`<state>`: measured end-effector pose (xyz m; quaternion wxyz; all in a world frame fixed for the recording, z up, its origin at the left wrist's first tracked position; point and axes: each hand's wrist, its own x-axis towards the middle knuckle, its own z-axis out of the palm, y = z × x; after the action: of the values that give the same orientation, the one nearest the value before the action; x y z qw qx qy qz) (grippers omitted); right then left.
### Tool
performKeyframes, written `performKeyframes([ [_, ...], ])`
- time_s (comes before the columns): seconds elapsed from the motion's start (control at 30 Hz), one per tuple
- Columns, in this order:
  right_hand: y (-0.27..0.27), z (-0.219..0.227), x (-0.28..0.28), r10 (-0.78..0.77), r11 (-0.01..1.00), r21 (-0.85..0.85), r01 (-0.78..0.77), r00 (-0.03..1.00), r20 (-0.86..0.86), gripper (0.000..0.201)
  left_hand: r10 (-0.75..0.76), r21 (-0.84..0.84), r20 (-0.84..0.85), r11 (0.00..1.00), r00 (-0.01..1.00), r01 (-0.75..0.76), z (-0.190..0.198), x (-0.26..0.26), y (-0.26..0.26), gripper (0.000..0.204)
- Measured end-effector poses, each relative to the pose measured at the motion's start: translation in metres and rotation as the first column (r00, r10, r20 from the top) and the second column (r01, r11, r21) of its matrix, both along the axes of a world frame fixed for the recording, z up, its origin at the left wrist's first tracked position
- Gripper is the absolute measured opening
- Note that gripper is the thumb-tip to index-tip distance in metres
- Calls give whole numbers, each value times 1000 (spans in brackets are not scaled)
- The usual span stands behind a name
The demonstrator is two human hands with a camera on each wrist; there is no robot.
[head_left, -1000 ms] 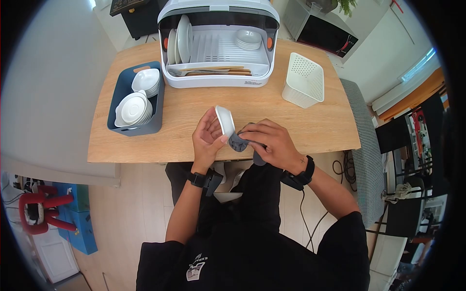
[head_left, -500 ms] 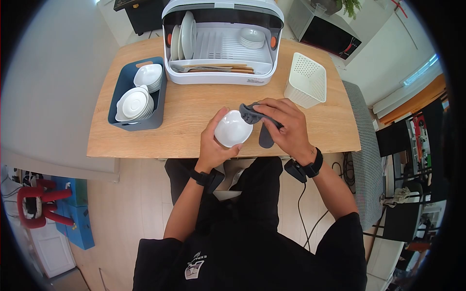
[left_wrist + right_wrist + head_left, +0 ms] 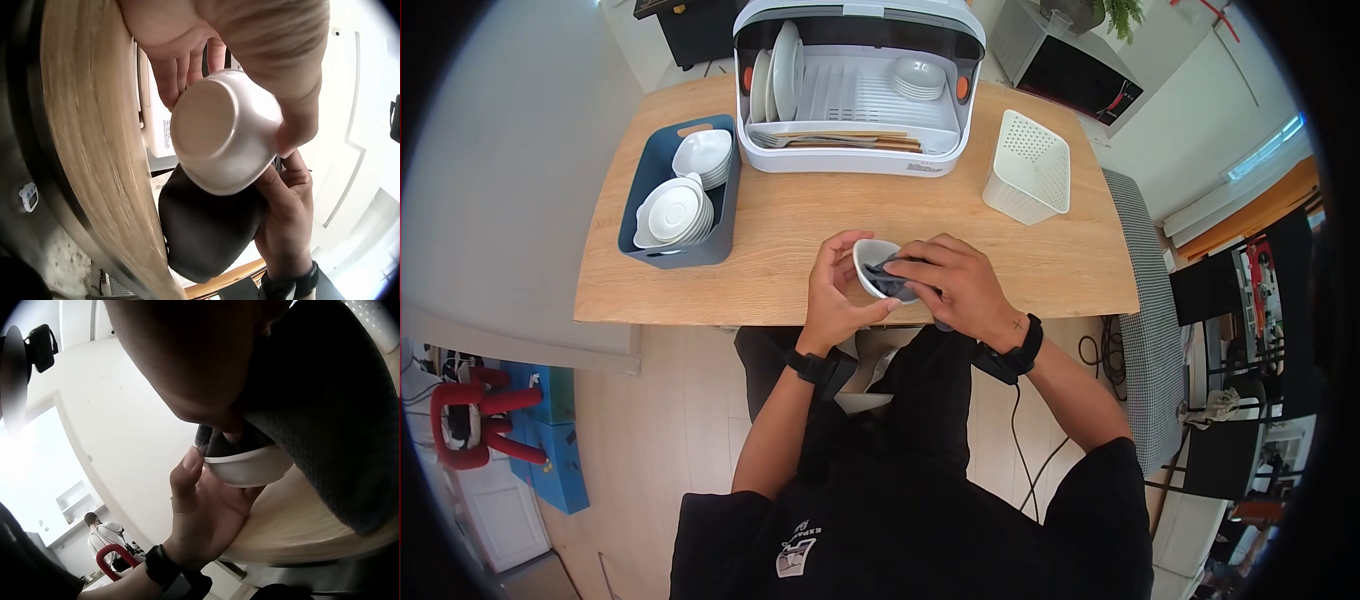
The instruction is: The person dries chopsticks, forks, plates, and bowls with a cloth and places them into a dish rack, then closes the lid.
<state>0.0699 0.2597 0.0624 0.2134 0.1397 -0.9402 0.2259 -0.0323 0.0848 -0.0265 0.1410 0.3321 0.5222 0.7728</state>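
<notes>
Close above the table's near edge, a small white bowl [image 3: 874, 250] is held by my left hand [image 3: 834, 298], thumb and fingers around its sides. My right hand [image 3: 968, 290] grips a grey cloth [image 3: 884, 282] and presses it into the bowl. From the left wrist view, the bowl's rounded underside [image 3: 203, 125] faces the camera, and a flap of the cloth [image 3: 209, 231] hangs below it. In the right wrist view the bowl's outer wall [image 3: 247, 469] rests between the left thumb and palm. The cloth hides most of its inside.
At left stands a blue-grey bin [image 3: 630, 215] with stacked white bowls [image 3: 672, 213]. A white dish cabinet [image 3: 855, 160] holding plates, small dishes and cutlery is at the back. A white perforated basket [image 3: 1025, 195] stands at right, a microwave [image 3: 1070, 70] beyond it.
The bowl first stood tilted on edge, then turned to face up while the cloth was lifted off to its right. Now the right hand has brought the cloth down into the bowl.
</notes>
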Motion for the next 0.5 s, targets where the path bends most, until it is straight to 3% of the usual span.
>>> performKeyframes([
  [0.03,-1,1,-2,11,1000,-1,-11,1000,-2,35,-73,-35,7,997,997,73,-1,-1,-1,98],
  [0.13,-2,0,-6,-5,1000,6,5,999,-36,36,-79,10,77,997,994,79,-2,-2,-2,94],
  [0.27,1,-4,-10,-27,999,32,29,997,-71,33,-114,1,48,993,992,114,0,-2,-5,91],
  [0.5,11,-5,-4,-80,968,239,77,997,3,35,-128,31,37,991,991,127,-2,-5,-6,89],
])
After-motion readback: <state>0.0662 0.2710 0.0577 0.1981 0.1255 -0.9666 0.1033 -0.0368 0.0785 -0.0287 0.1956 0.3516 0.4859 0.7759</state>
